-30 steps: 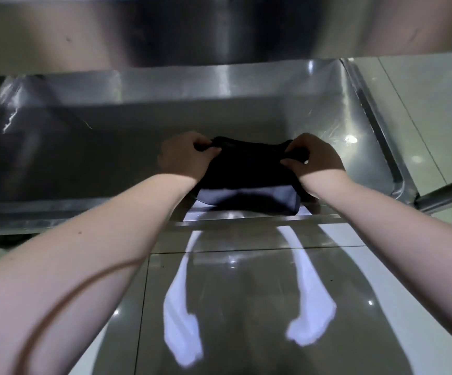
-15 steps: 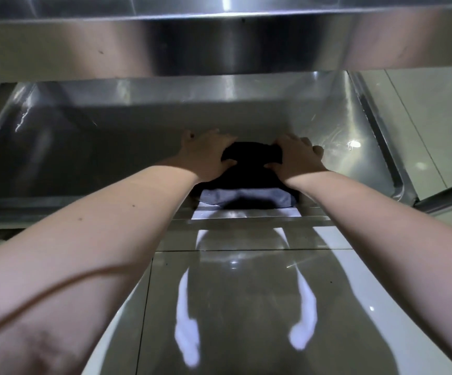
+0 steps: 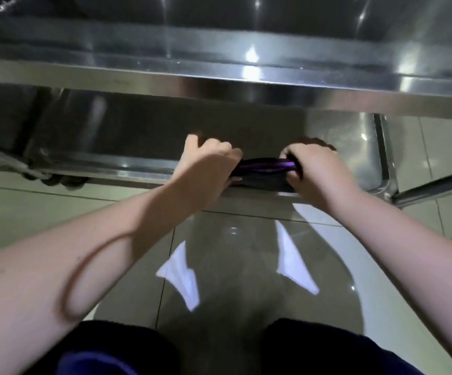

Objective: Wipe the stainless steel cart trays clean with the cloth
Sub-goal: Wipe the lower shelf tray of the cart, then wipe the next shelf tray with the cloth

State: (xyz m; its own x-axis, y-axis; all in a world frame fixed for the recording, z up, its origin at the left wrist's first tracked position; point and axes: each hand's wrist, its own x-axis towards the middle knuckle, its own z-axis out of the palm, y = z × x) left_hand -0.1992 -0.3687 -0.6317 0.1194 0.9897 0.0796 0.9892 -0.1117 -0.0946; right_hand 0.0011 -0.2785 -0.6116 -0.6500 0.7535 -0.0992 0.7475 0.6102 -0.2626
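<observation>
Head view: dark purple-streaked cloth (image 3: 262,170), bunched narrow.

Dark purple-edged cloth (image 3: 262,171) bunched over the lower steel tray's (image 3: 138,165) front rim.

The shiny floor (image 3: 57,217) has pale tiles with thin dark lines between them. Two bright white patches of light (image 3: 181,277) lie on it, side by side.
</observation>
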